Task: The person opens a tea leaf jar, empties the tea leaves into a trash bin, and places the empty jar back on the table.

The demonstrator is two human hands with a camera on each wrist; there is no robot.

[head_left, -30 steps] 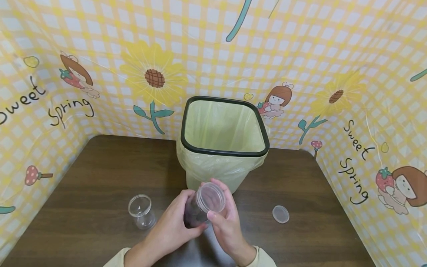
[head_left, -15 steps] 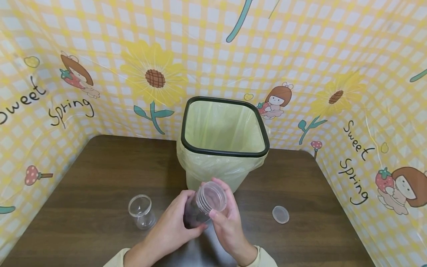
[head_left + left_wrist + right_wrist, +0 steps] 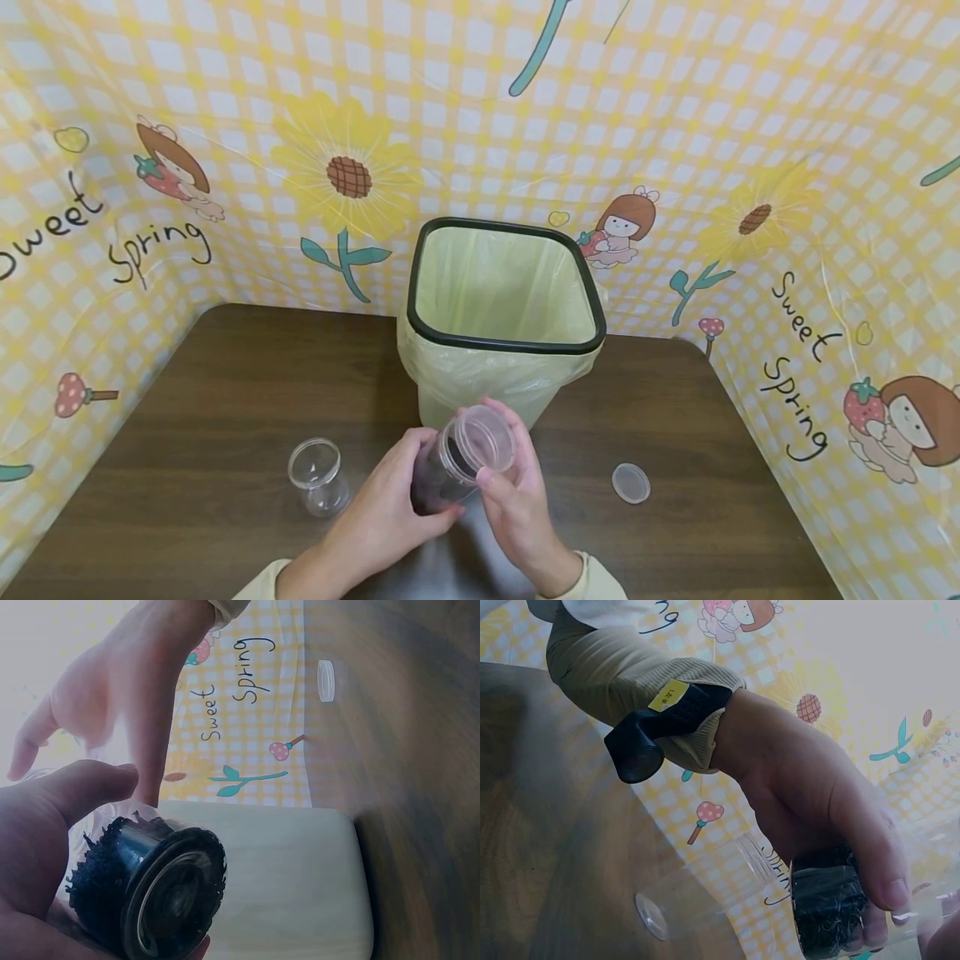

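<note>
Head cam: left hand (image 3: 390, 496) wrapped round the jar (image 3: 435, 485) of dark stuff (image 3: 94, 885), about seven o'clock from the bin (image 3: 506, 344); right hand (image 3: 517, 512) has the lid (image 3: 493, 440) pinched, tilted at the jar's two o'clock. I'd hold the jar still and lift gently, avoiding spills.

Left hand (image 3: 393, 492) curled, thumb (image 3: 438, 523) pointing inward; right hand (image 3: 517, 504) just beside, fingers (image 3: 523, 437) bent.

The table (image 3: 240, 379) bears bin (image 3: 487, 379), jar (image 3: 321, 482) and lid (image 3: 631, 483).
</note>
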